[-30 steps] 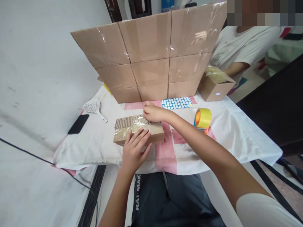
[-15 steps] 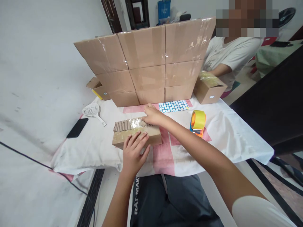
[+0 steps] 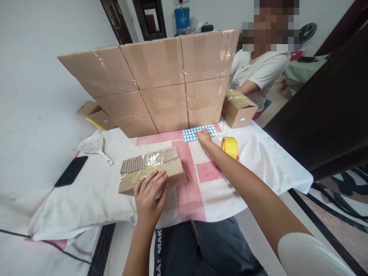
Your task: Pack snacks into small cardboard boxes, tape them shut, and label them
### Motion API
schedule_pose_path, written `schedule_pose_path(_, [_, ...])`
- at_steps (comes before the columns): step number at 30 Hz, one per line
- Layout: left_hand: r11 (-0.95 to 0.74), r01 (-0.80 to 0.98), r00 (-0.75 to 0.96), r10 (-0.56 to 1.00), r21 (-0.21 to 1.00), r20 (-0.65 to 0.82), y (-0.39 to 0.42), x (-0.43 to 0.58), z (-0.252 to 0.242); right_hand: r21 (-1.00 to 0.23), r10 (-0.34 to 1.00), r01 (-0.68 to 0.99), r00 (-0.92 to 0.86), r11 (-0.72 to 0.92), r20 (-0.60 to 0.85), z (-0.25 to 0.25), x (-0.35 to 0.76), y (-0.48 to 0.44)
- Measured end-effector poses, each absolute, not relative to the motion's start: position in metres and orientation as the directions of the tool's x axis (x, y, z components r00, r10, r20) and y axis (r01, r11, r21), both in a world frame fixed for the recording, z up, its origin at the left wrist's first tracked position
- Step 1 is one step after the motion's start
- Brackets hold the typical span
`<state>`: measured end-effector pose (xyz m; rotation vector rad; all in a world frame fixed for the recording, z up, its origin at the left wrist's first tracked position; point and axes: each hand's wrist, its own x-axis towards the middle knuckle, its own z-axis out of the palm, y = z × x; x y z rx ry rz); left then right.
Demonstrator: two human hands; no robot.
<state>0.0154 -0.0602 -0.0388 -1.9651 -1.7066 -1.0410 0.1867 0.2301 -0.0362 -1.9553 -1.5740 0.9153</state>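
A small cardboard box [image 3: 172, 174], taped on top with a strip of corrugated card along its far edge, lies on the white and pink cloth [image 3: 258, 165]. My left hand [image 3: 149, 195] rests flat on the box's near side, fingers stretched out. My right hand [image 3: 203, 136] has reached forward to the sheet of blue stickers [image 3: 191, 134] and its fingertips touch the sheet's near edge; I cannot make out a pinch. A yellow tape roll in a dispenser [image 3: 230, 147] stands just right of that wrist.
A wall of stacked taped cartons [image 3: 161, 80] stands behind the cloth. A person in a white shirt [image 3: 258, 73] sits at the far right with another box [image 3: 238, 109]. A white scoop [image 3: 93, 145] and black phone [image 3: 71, 171] lie left; an open carton [image 3: 96, 115] behind.
My right hand left the box's top edge and moved forward and right to the blue sticker sheet. My left hand stayed on the box. The view shifted.
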Motion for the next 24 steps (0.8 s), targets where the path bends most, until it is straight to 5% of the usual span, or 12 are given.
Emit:
schedule_pose_path(7, [-0.203, 0.961, 0.002, 0.679, 0.186, 0.734, -0.056, 0.017, -0.043, -0.483, 0.89, 0.748, 0.384, -0.456, -0.245, -0.047, 0.199, 0.283])
schedule_pose_path(15, [-0.206, 0.958, -0.006, 0.679, 0.199, 0.734, -0.056, 0.017, -0.044, -0.303, 0.928, 0.894, 0.247, -0.33, -0.28, -0.068, 0.186, 0.276])
schedule_pose_path(24, [-0.206, 0.96, -0.003, 0.673, 0.192, 0.74, -0.057, 0.017, -0.045, -0.293, 0.941, 0.908, 0.232, -0.301, -0.248, -0.059, 0.177, 0.262])
